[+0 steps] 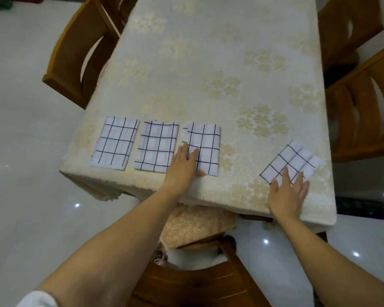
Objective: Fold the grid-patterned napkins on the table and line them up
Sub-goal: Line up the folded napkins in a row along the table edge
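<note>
Three folded white napkins with black grid lines lie side by side near the table's front edge: the left napkin [114, 145], the middle napkin [156, 146] and the third napkin [205, 147]. My left hand [183, 166] rests flat with straight fingers on the third napkin's near left corner. A fourth folded grid napkin [292, 161] lies apart to the right, turned at an angle. My right hand [287, 192] lies flat with spread fingers on its near edge.
The table [208, 63] wears a cream cloth with a pale flower pattern. Wooden chairs stand at the left [75, 52], at the right [364, 103] and below me [197, 273], the last with a patterned cushion. The floor is glossy white tile.
</note>
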`<state>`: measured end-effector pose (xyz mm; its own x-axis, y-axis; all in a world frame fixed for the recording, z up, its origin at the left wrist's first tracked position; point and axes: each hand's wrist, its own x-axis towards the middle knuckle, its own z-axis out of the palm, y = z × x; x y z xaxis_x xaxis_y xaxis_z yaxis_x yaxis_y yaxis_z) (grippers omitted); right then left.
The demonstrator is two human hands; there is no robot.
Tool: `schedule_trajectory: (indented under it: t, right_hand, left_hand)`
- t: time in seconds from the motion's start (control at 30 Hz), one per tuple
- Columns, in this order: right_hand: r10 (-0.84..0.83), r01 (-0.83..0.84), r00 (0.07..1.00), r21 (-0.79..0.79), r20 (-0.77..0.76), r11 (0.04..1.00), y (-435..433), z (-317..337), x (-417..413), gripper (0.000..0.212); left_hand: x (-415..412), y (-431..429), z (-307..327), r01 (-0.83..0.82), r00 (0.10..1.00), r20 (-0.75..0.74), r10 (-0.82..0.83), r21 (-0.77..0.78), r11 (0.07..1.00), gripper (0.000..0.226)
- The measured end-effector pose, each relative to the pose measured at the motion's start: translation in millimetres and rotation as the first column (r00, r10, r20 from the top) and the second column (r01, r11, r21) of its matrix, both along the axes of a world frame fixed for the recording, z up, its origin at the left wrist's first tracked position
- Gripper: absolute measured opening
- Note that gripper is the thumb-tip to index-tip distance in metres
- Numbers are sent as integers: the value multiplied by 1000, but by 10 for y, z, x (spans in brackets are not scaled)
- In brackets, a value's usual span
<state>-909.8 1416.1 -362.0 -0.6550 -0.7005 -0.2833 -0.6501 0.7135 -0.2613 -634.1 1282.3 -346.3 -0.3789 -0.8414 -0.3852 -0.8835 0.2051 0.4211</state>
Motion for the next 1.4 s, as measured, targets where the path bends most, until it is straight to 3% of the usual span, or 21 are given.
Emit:
schedule_trajectory:
  t: [0.17, 0.33, 0.4, 0.5, 0.57, 0.67, 0.87, 1.03, 1.2, 1.4]
  right_hand:
    - [262, -252, 962, -118, 81, 960, -86, 18, -8, 60]
    - [479, -471, 874, -101, 78, 876, -345, 40, 89, 62]
    - [531, -527, 846, -85, 46, 846, -430, 16, 80, 63]
    - [592, -592, 806, -43, -2, 805, -525, -13, 61, 63]
    - [611, -611, 791, -33, -8, 791, -566, 12, 53, 63]
    - [604, -604, 797, -37, -7, 796, -582, 37, 47, 62]
    - [572, -572, 820, -13, 3, 820, -480, 33, 62, 65]
    - [522, -516, 852, -111, 36, 849, -570, 95, -3, 62]
    - [546, -547, 835, -5, 61, 837, -734, 105, -82, 62]
    - [578, -581, 813, 15, 70, 814, -595, 135, -40, 67]
  left_hand:
    - [-38, 40, 130, -76, 996, -37, 79, 62, 995, 84]
    - [-148, 166, 148, -51, 998, 30, 55, -118, 992, 105]
    - [-322, 232, 170, 15, 999, 43, -6, -209, 978, 99]
    - [-712, 379, 152, 252, 968, 65, -243, -239, 938, 83]
    - [-942, 445, 94, 365, 929, 146, -340, -215, 906, 77]
    - [-1134, 459, -1, 368, 923, 195, -333, -184, 911, 68]
    - [-1178, 480, -135, 353, 935, 90, -343, -128, 927, 67]
    - [-1270, 438, -88, 167, 978, -104, -183, -145, 975, 74]
    - [-1505, 348, -48, -28, 987, -159, 28, -1, 1000, 65]
    - [-1431, 523, -146, 20, 988, -151, -34, -90, 996, 66]
